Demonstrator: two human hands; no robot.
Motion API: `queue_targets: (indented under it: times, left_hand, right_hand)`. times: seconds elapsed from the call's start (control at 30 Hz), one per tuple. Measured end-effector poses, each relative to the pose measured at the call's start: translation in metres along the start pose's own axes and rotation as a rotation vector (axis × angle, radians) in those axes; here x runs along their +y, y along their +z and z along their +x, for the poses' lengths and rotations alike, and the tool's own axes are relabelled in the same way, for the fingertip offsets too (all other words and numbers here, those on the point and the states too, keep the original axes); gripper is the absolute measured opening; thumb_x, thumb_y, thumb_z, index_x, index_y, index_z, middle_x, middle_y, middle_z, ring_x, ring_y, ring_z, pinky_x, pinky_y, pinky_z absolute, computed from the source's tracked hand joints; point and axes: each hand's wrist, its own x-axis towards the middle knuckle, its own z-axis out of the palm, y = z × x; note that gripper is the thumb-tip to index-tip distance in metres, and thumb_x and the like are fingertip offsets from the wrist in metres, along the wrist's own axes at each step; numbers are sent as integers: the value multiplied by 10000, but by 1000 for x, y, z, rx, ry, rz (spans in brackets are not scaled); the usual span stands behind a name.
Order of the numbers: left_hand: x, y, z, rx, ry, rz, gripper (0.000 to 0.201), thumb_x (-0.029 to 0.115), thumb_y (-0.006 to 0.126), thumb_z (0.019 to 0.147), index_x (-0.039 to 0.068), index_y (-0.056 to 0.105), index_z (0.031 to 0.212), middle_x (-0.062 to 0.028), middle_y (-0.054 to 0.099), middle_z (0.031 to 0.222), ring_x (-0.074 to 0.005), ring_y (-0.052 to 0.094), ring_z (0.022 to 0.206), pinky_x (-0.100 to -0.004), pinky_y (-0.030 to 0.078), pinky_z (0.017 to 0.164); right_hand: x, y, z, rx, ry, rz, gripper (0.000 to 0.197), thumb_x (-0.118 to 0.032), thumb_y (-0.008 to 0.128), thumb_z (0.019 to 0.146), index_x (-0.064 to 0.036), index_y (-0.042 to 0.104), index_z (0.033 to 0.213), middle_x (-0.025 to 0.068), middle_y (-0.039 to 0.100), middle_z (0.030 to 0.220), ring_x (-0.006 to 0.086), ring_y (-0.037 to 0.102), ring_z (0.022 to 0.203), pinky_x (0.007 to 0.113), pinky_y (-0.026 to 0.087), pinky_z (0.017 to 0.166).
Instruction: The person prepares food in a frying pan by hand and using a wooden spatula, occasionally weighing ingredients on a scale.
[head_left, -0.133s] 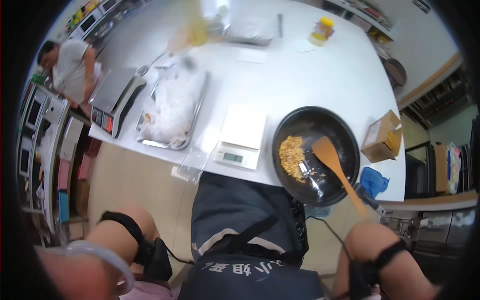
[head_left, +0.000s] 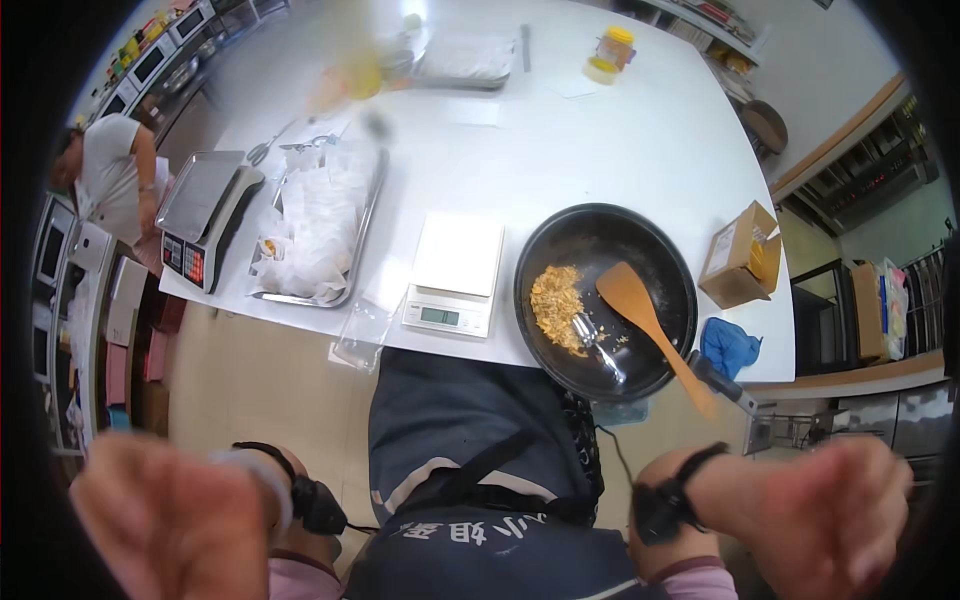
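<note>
- Left hand (head_left: 172,512), one: raised at the near left, well apart from the desk (head_left: 590,140); blurred, so I could not tell how far open its grip was; nothing showed in it.
- Right hand (head_left: 838,515), one: raised at the near right, fingers curled, likewise blurred; I could not tell how far its grip stood open, and nothing showed in it.
- Pan (head_left: 625,240), black, deep: at the desk's near edge, handle toward the right hand.
- Spatula (head_left: 638,312), wooden: blade inside the pan, handle out across the rim.
- Crumbs (head_left: 556,305), golden: heaped at the pan's left side.
- Small scale (head_left: 458,257), white: just left of the pan.
- Tray (head_left: 374,220), metal: left of the small scale, piled with white paper (head_left: 318,215).
- Box (head_left: 726,267), cardboard, open: right of the pan.
- Cloth-like bundle (head_left: 729,348), blue: between box and pan handle.
</note>
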Motion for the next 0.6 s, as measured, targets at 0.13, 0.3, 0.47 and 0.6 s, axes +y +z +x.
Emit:
queue_targets:
  times: [0.13,0.3,0.47,0.6]
  left_hand:
    - [-75,27,-84,-153,-605,394,161,51,568,751,33,623,902,-135,601,951,-289,562,883,-361,430,808]
    - [-142,-18,-244,-274,-1034,518,258,54,647,749,-3,612,998,-133,613,985,-282,577,927,-328,443,805]
    - [-163,-29,-324,-426,-855,821,313,85,654,737,16,597,1037,-157,599,1059,-349,555,1007,-407,449,841]
    - [-161,-27,-339,-444,-860,852,339,94,639,735,28,588,1063,-149,550,1163,-340,518,1088,-430,410,897]
  right_hand:
    - [54,16,-86,27,405,-439,60,-57,559,784,-34,613,775,66,604,661,161,498,572,269,373,548]
    - [132,80,-170,-572,871,-387,89,-118,680,770,-41,661,731,59,613,636,184,576,567,274,445,539]
    - [196,134,-249,-864,878,-519,115,-172,645,756,-82,677,821,38,652,769,205,593,792,335,486,651]
    - [245,164,-303,-973,802,-645,178,-176,666,740,-89,674,896,59,656,819,226,576,877,348,489,687]
